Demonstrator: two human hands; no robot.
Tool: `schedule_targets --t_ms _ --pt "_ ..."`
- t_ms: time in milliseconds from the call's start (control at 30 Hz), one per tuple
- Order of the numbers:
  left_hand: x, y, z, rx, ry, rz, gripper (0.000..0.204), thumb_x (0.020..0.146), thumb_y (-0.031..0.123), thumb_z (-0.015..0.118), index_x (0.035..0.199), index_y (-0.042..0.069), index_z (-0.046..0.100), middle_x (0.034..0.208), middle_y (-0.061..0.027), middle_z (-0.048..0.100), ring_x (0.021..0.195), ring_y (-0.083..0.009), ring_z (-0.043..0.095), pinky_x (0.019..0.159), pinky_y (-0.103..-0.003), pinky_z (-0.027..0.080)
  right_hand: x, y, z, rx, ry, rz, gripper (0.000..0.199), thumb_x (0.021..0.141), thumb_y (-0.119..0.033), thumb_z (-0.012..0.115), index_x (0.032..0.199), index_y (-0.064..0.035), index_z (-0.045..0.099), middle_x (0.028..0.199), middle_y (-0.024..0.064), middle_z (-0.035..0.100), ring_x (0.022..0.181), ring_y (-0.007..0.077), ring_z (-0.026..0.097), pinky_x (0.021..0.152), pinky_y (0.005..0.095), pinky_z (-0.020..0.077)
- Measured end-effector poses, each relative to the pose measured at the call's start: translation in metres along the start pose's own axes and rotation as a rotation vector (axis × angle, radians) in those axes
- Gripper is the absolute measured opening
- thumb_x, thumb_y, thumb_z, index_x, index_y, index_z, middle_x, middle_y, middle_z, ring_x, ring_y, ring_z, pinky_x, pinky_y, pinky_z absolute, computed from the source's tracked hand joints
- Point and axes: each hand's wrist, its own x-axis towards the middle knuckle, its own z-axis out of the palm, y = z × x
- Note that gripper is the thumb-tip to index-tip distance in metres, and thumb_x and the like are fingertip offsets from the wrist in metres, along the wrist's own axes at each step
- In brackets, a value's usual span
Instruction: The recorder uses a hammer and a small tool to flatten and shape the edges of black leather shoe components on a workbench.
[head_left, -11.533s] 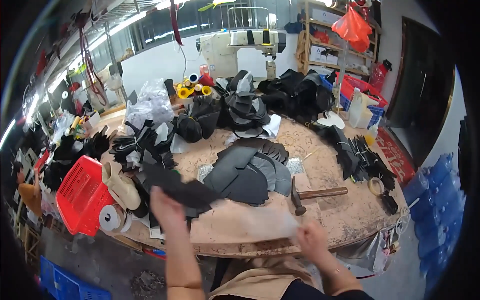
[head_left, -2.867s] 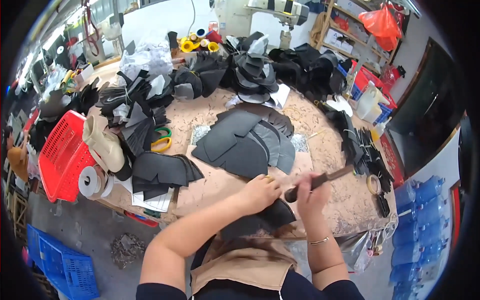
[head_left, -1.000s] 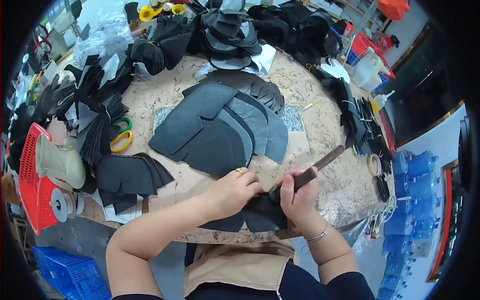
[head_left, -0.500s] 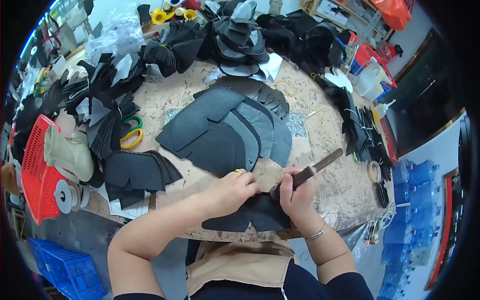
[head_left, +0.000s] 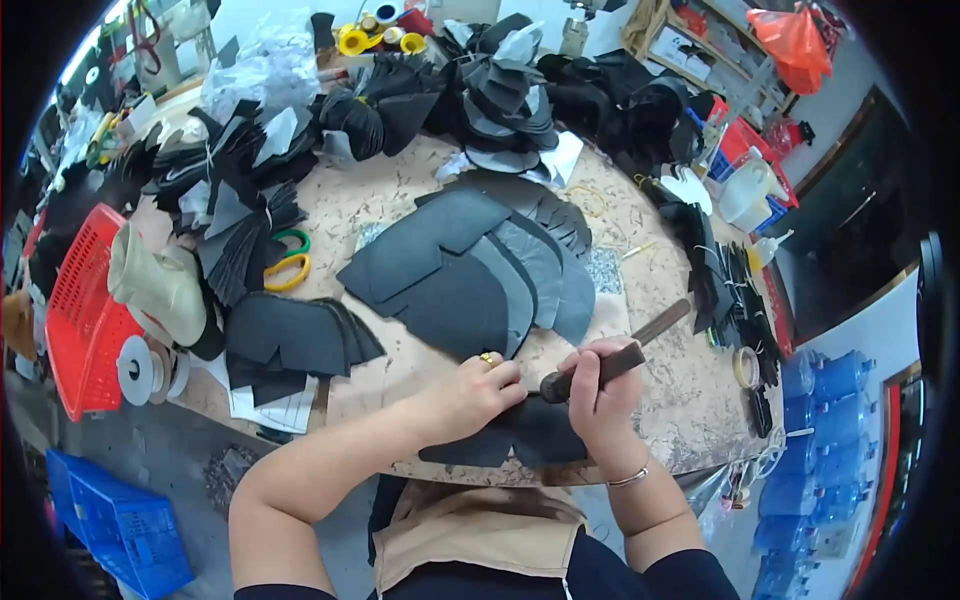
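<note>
A black sheet piece (head_left: 500, 440) with a notch in its lower edge lies at the table's front edge, before my body. My left hand (head_left: 470, 395), with a yellow ring, presses closed fingertips on its upper edge. In my right hand (head_left: 608, 400) is a hammer (head_left: 660, 325), gripped around its dark head with the handle sticking out to the upper right. The round end of the head rests at the piece's upper right edge, close to my left fingertips. Just beyond my hands lies a fanned stack of black and grey cut pieces (head_left: 440, 270).
Left stand a smaller black stack (head_left: 285, 335), yellow-handled scissors (head_left: 288, 272), a beige boot form (head_left: 158, 285), a red basket (head_left: 85, 320) and spools (head_left: 140, 370). Bundles of black pieces (head_left: 500, 110) line the back. At right are more bundles (head_left: 700, 250) and a tape roll (head_left: 746, 362).
The whole view has shifted, so the table sits slightly farther right and lower. My left hand stays on the piece's edge; the hammer in my right hand has turned a little.
</note>
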Motion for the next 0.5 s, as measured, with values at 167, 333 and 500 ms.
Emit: schedule_targets --t_ms 167,333,500 --pt "-0.009 -0.005 -0.002 -0.042 -0.009 -0.056 0.022 0.08 0.005 0.058 0.1 0.004 0.065 0.1 -0.0114 0.058 0.094 -0.0293 0.058 0.083 -0.037 0.051 0.003 0.002 -0.002 -0.066 -0.051 -0.051 0.006 0.081 -0.008 0.066 0.081 -0.0059 0.061 0.073 0.0096 0.06 0.073 0.0315 0.054 0.072 0.0407 0.0423" --pt "-0.014 0.001 -0.004 0.027 0.041 -0.028 0.02 0.081 0.009 0.056 0.1 0.003 0.063 0.1 -0.0126 0.058 0.094 -0.0299 0.059 0.08 -0.038 0.051 0.0 -0.006 0.004 -0.017 -0.066 0.005 0.005 0.082 -0.008 0.065 0.081 -0.0056 0.061 0.076 0.0094 0.063 0.075 0.0319 0.056 0.073 0.0402 0.0425" --pt "-0.023 -0.004 -0.013 -0.047 0.014 -0.062 0.023 0.081 0.003 0.057 0.103 0.004 0.064 0.102 -0.0121 0.058 0.094 -0.0305 0.06 0.083 -0.037 0.051 0.012 -0.007 0.004 -0.032 -0.112 -0.142 0.005 0.084 -0.008 0.063 0.08 -0.0057 0.061 0.073 0.008 0.064 0.065 0.0311 0.056 0.075 0.0389 0.0429"
